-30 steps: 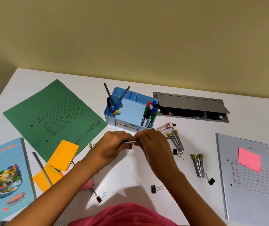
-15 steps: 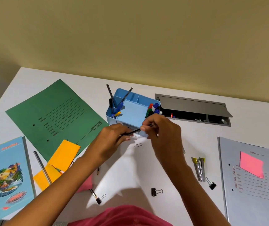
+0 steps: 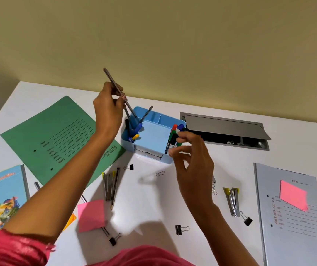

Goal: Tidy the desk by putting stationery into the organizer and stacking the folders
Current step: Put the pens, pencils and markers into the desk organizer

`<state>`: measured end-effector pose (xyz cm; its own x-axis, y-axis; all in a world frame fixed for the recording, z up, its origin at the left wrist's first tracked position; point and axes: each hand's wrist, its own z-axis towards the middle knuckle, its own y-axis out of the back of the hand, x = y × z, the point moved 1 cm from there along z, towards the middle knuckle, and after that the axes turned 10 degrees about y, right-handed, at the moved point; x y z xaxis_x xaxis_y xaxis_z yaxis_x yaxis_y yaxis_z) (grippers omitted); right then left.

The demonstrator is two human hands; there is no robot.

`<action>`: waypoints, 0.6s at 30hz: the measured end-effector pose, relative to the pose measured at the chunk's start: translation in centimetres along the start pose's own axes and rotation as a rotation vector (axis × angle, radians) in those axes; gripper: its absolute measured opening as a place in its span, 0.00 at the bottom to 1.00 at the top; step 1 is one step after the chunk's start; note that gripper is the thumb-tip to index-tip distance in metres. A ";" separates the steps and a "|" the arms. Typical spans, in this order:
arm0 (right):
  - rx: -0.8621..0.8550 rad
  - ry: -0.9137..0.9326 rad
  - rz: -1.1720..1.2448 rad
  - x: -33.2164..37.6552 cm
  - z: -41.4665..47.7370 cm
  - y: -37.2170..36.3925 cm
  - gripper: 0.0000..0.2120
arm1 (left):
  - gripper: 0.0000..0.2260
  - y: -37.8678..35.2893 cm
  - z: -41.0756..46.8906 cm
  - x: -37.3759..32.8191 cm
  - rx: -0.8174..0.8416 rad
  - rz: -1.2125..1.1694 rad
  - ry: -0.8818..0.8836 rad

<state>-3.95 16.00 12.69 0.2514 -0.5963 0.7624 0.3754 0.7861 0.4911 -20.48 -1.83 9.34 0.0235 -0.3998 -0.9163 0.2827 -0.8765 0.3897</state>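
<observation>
left grip (image 3: 107, 112) pinching slim grey pencil (image 3: 112, 80) | right grip (image 3: 192, 162) loose, empty | boxy blue organizer (image 3: 153, 139)

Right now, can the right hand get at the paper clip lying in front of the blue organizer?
Probably yes. The right hand appears empty beside the organizer, and the paper clip lies alone on bare desk close to its fingers, nothing covering it.
</observation>
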 end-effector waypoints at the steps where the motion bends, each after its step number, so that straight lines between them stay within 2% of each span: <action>1: 0.011 -0.008 -0.006 -0.2 -0.3 -0.1 0.13 | 0.06 -0.6 0.4 0.4 0.011 0.046 -0.007; 7: 0.036 -0.064 -0.004 -1.4 -2.2 -0.2 0.14 | 0.06 -3.1 0.8 3.2 0.093 0.328 -0.034; 14: 0.116 -0.145 -0.029 -2.9 -4.0 -0.2 0.14 | 0.05 -4.0 1.3 4.1 0.141 0.398 0.007; 18: 0.132 -0.147 -0.059 -3.5 -4.5 0.0 0.14 | 0.10 -3.6 0.9 4.2 0.139 0.387 0.010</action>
<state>-0.80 17.38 8.10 0.0956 -0.6195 0.7792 0.2629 0.7707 0.5805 -22.29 -0.58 4.21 0.1124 -0.7050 -0.7003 0.1186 -0.6902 0.7139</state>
